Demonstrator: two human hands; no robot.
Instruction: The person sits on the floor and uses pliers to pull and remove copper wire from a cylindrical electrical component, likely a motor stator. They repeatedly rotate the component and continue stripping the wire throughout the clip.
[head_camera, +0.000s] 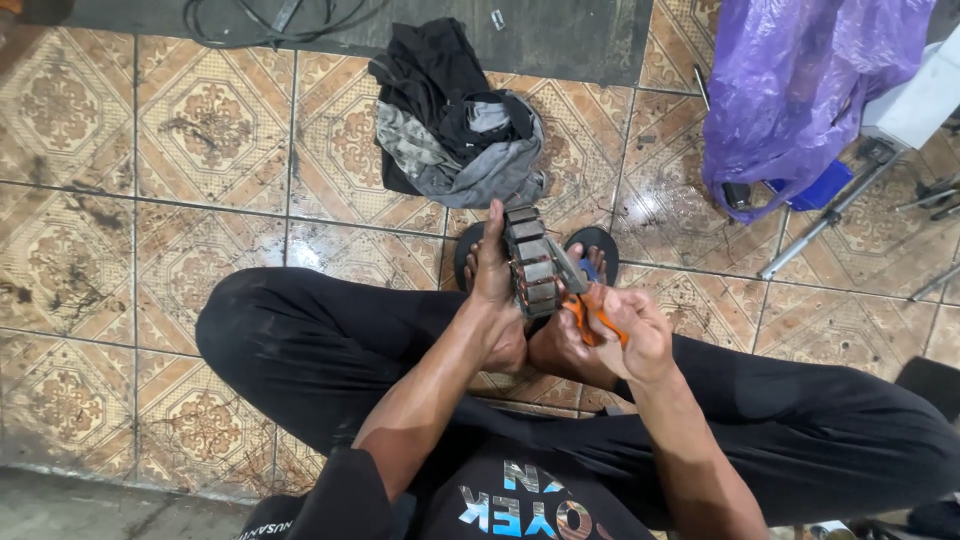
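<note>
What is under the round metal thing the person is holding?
Under the round metal ring you can see the person's bare feet on dark sandals and patterned floor tiles. The left hand and ring cover the toes and part of the sandals.

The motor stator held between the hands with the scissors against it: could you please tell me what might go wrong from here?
1. The scissors in the right hand point toward the left hand gripping the stator; a slip might cut the fingers.
2. The stator sits above bare feet; if dropped, it could hurt them.
</note>
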